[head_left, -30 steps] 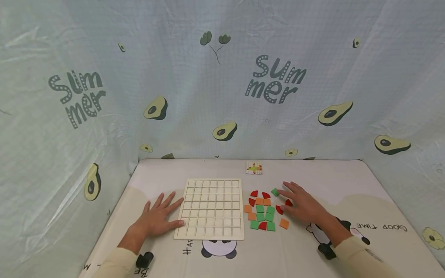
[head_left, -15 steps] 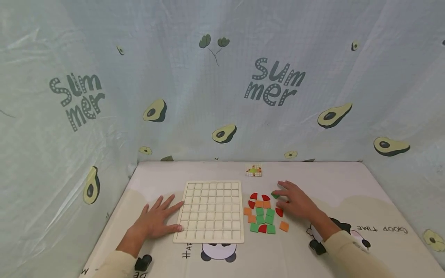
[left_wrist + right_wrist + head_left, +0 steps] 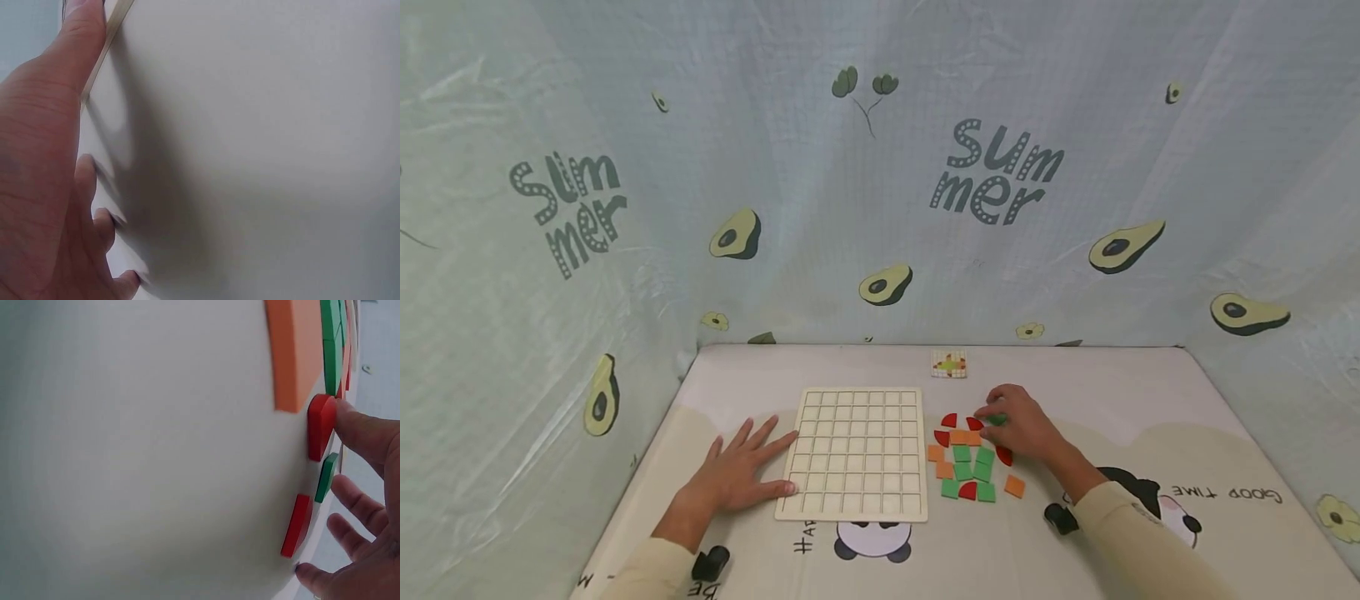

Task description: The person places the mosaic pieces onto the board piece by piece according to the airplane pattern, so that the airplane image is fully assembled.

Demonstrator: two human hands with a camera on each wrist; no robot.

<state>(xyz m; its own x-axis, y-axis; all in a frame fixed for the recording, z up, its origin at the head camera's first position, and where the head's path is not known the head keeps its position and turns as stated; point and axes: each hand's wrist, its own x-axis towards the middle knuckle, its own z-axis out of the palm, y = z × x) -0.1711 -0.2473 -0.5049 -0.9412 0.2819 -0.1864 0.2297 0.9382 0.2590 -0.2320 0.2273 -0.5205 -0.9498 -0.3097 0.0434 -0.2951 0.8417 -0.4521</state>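
Note:
My left hand (image 3: 736, 473) lies flat with spread fingers, its thumb and index fingertips at the left edge of a pale wooden grid board (image 3: 859, 454). In the left wrist view the thumb (image 3: 81, 31) touches the board's edge. My right hand (image 3: 1028, 429) hovers low over a small green square tile (image 3: 997, 419), partly hidden by it. In the right wrist view this green tile (image 3: 326, 477) sits on the table between red quarter-circle pieces (image 3: 299, 525), and the loosely bent fingers (image 3: 359, 503) pinch nothing that I can see.
Several orange (image 3: 958, 437), green (image 3: 984, 463) and red (image 3: 967, 490) pieces lie between board and right hand. A small pattern card (image 3: 950, 364) lies near the table's back edge. Printed sheeting (image 3: 880, 183) walls the table behind and at the sides.
My right hand has shifted left over the green tile, its fingers more bent, and now hides one red piece. The left hand and board have stayed in place.

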